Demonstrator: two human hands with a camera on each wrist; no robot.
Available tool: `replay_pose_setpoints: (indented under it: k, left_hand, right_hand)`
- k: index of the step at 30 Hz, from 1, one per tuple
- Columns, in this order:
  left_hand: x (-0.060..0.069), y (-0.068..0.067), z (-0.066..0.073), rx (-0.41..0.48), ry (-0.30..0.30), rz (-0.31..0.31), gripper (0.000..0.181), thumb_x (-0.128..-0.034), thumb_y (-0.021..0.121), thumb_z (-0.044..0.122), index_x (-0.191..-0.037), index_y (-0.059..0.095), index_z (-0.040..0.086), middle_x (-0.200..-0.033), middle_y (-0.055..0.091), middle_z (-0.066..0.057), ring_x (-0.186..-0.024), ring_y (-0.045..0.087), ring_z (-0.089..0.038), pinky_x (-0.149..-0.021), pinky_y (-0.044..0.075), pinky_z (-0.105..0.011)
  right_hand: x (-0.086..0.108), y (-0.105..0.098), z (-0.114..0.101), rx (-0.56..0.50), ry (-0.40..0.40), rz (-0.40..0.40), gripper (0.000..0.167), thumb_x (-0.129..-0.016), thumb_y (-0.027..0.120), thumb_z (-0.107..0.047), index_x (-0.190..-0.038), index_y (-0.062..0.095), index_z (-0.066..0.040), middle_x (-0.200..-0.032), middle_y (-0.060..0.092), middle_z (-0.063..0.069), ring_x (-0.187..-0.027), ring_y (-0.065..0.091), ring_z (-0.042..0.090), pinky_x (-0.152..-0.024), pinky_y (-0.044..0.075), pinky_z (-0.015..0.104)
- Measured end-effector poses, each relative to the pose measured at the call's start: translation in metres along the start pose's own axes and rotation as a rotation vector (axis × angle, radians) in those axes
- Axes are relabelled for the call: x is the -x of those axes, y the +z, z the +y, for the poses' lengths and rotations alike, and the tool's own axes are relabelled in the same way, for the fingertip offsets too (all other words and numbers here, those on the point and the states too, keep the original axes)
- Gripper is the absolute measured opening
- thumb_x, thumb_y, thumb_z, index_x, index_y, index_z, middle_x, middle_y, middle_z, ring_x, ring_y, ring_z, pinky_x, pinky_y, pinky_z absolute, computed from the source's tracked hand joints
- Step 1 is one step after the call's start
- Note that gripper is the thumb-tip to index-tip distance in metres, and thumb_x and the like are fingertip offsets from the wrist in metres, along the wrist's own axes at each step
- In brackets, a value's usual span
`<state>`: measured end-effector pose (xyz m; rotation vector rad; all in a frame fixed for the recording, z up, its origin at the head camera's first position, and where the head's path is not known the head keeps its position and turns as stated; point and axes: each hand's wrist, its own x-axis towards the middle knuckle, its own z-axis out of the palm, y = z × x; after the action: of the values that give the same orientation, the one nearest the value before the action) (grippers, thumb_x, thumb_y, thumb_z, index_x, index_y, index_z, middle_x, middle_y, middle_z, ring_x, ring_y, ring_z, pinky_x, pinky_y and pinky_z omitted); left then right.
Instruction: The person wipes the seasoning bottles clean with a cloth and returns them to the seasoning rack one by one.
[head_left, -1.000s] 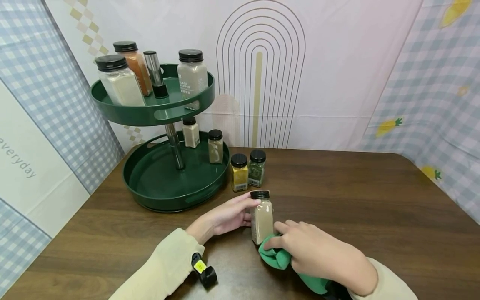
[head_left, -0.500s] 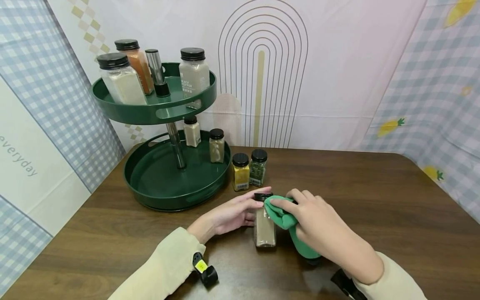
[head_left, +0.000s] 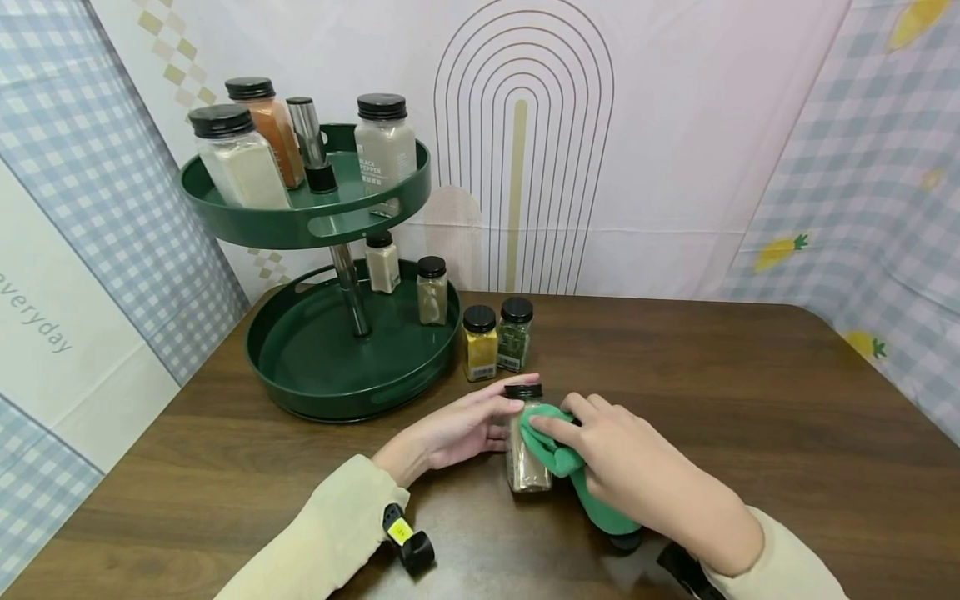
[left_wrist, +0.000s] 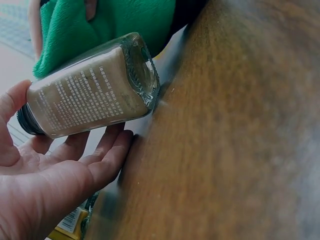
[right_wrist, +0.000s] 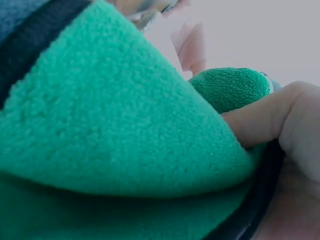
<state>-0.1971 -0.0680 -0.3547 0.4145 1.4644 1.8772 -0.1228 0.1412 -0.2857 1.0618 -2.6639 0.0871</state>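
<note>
A person holds a spice jar near the front of a brown wooden table, the left hand gripping it with thumb near the black lid and fingers curled behind. The right hand pinches a bunched green cloth between bent fingers and thumb, pressing it to the jar's side. From here, I cannot tell whether the jar's base touches the wood. Just behind stand a yellow jar and a green-flecked jar, beside a two-tier green stand bearing more black-lidded jars.
</note>
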Motion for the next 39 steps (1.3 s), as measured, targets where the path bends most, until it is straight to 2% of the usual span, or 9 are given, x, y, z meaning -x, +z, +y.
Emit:
replay_pose_setpoints:
  k: [4, 11, 16, 22, 29, 31, 33, 35, 39]
  left_hand:
    - [0.001, 0.000, 0.001, 0.002, -0.007, 0.003, 0.049, -0.0963, 0.046, 0.022, -0.143, 0.033, 0.030, -0.131, 0.049, -0.009, -0.104, 0.058, -0.020, -0.096, 0.043, -0.038]
    - [0.001, 0.000, 0.001, -0.018, -0.018, 0.009, 0.049, -0.0950, 0.048, 0.024, -0.142, 0.035, 0.031, -0.134, 0.047, -0.008, -0.106, 0.057, -0.022, -0.097, 0.041, -0.039]
    - [0.001, 0.000, 0.002, -0.026, -0.018, 0.007, 0.049, -0.0947, 0.048, 0.024, -0.142, 0.035, 0.030, -0.130, 0.049, -0.007, -0.106, 0.057, -0.022, -0.098, 0.041, -0.040]
    - [0.001, 0.001, 0.002, -0.040, -0.016, 0.005, 0.049, -0.0945, 0.048, 0.023, -0.141, 0.036, 0.030, -0.128, 0.050, -0.007, -0.105, 0.058, -0.021, -0.097, 0.041, -0.040]
    - [0.003, 0.001, 0.004, -0.057, -0.012, -0.004, 0.049, -0.0943, 0.048, 0.022, -0.141, 0.035, 0.030, -0.130, 0.051, -0.010, -0.105, 0.057, -0.019, -0.095, 0.042, -0.038]
    - [0.003, 0.001, 0.004, -0.053, -0.010, -0.004, 0.049, -0.0945, 0.047, 0.021, -0.142, 0.035, 0.029, -0.129, 0.052, -0.010, -0.105, 0.057, -0.018, -0.094, 0.043, -0.037]
    - [0.003, 0.001, 0.005, -0.053, -0.008, -0.004, 0.049, -0.0944, 0.047, 0.020, -0.142, 0.035, 0.028, -0.129, 0.052, -0.011, -0.105, 0.057, -0.018, -0.093, 0.044, -0.038]
    - [0.003, 0.002, 0.005, -0.061, -0.011, -0.006, 0.050, -0.0940, 0.048, 0.020, -0.142, 0.035, 0.029, -0.131, 0.051, -0.010, -0.106, 0.056, -0.018, -0.095, 0.043, -0.039]
    - [0.002, 0.003, 0.007, -0.087, -0.014, -0.015, 0.052, -0.0933, 0.049, 0.020, -0.143, 0.034, 0.028, -0.138, 0.044, -0.008, -0.111, 0.053, -0.019, -0.100, 0.038, -0.044]
  right_hand:
    - [0.001, -0.001, -0.005, 0.001, -0.031, -0.069, 0.053, -0.073, 0.062, 0.004, -0.120, 0.062, -0.021, -0.092, 0.051, 0.002, -0.076, 0.047, 0.017, -0.059, 0.042, 0.030]
    - [0.003, 0.000, -0.010, -0.030, -0.049, -0.246, 0.059, -0.070, 0.068, 0.005, -0.121, 0.061, -0.024, -0.107, 0.055, 0.007, -0.089, 0.053, 0.023, -0.071, 0.048, 0.039]
    - [0.004, 0.003, -0.013, -0.030, -0.077, -0.294, 0.059, -0.068, 0.070, 0.003, -0.119, 0.061, -0.026, -0.108, 0.056, 0.008, -0.089, 0.054, 0.022, -0.072, 0.048, 0.039]
    - [0.007, 0.006, -0.014, -0.063, -0.112, -0.312, 0.058, -0.065, 0.066, 0.008, -0.111, 0.065, -0.028, -0.095, 0.053, -0.001, -0.081, 0.049, 0.016, -0.069, 0.045, 0.034]
    - [0.007, 0.004, -0.009, -0.201, -0.060, -0.524, 0.061, -0.072, 0.061, 0.010, -0.111, 0.063, -0.037, -0.101, 0.054, -0.007, -0.089, 0.050, 0.015, -0.075, 0.046, 0.033]
    - [0.007, -0.001, -0.003, -0.225, -0.054, -0.507, 0.063, -0.072, 0.058, 0.011, -0.112, 0.063, -0.037, -0.098, 0.053, -0.008, -0.086, 0.049, 0.013, -0.071, 0.044, 0.030]
    - [0.008, -0.006, 0.003, -0.232, -0.059, -0.438, 0.063, -0.072, 0.055, 0.013, -0.112, 0.063, -0.035, -0.093, 0.050, -0.010, -0.081, 0.046, 0.011, -0.067, 0.040, 0.026]
    - [0.009, -0.012, 0.010, -0.202, -0.051, -0.331, 0.063, -0.072, 0.053, 0.014, -0.113, 0.063, -0.033, -0.088, 0.047, -0.012, -0.077, 0.042, 0.008, -0.063, 0.036, 0.023]
    - [0.008, -0.019, 0.020, -0.113, -0.007, -0.096, 0.059, -0.077, 0.053, 0.013, -0.116, 0.063, -0.029, -0.090, 0.050, -0.010, -0.077, 0.043, 0.007, -0.063, 0.038, 0.023]
